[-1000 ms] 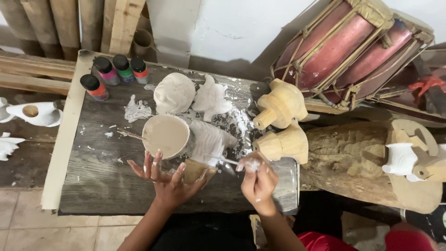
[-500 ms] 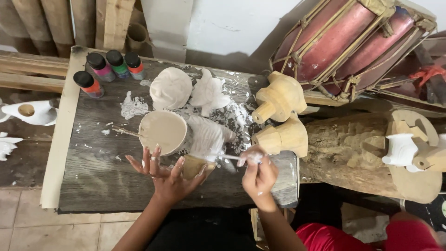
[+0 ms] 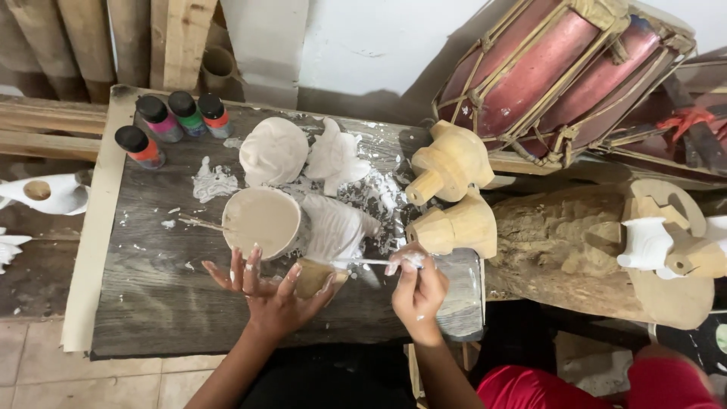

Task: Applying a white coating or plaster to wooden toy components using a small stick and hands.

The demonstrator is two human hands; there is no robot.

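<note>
Head view: white-coating a carved figure at frame centre.
Left hand [image 3: 273,291] cradles the wooden figure [image 3: 329,242] from below, fingers spread; right hand [image 3: 416,291] pinches a brush [image 3: 363,263] lying crosswise, tip leftward on it.

A craft workshop: unpainted wooden carvings [image 3: 453,163], paint bottles [image 3: 173,121], paint-spattered plank workbench [image 3: 151,273].
</note>
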